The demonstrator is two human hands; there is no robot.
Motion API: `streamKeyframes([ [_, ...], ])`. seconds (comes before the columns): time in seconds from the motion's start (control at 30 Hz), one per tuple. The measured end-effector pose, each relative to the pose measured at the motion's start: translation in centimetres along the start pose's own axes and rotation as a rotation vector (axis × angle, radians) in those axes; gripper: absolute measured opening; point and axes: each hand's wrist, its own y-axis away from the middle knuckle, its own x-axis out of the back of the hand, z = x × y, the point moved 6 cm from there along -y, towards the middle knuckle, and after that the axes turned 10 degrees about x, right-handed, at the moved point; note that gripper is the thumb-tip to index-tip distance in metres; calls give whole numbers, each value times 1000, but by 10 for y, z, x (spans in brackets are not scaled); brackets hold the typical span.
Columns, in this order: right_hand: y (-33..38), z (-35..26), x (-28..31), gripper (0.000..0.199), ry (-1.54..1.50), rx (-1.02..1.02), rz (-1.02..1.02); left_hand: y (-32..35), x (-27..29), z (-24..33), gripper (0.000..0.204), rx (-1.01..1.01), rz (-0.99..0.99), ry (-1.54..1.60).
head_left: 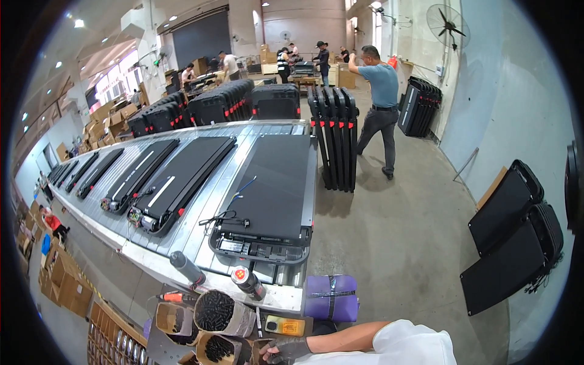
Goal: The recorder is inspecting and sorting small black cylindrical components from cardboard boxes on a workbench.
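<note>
My right hand [286, 351], in a dark fingerless glove, reaches in from the lower right below a white sleeve. Its bent fingers are drawn together at an open box beside a carton of small black parts [219, 349]; what they hold, if anything, is hidden. A larger carton of black screw-like parts [215, 310] stands just beyond, with a smaller carton [173, 317] to its left. Near the hand lie a yellow-cased phone [285, 326] and a white marker-like stick [259, 322]. On the conveyor ahead rests a treadmill base [274, 176], its motor end uncovered and cables lying on it. My left hand is out of view.
More treadmill bases [182, 176] line the roller conveyor [140, 240]. A dark bottle [248, 282], a grey bottle [187, 267] and a taped purple bundle [331, 298] stand at its near end. Folded treadmills [333, 140] and a person [382, 91] are beyond; black panels [511, 255] lean right.
</note>
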Motion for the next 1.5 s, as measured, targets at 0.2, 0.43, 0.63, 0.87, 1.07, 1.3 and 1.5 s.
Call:
streamKeyframes([
  [0.2, -17, -38, -2, 32, 544, 40, -15, 200, 69, 4, 31, -72, 431, -155],
  [0.43, -26, -33, -5, 21, 289, -4, 253, 210, 67, -20, 32, 290, 535, 486],
  [0.63, -24, -11, -27, 22, 309, -98, 265, 220, 75, -35, 28, 286, 538, 537],
  [0.87, -28, -20, -33, 27, 659, 3, 282, 218, 69, -34, 25, 323, 546, 510],
  [1.07, -28, -25, -31, 32, 358, -28, 239, 213, 72, -30, 25, 279, 437, 758],
  [1.3, -26, -31, -49, 39, 113, -50, 228, 228, 87, -22, 23, 173, 512, 856],
  [1.5, -27, -24, -39, 32, 68, -113, 250, 237, 94, -19, 31, 154, 557, 755],
])
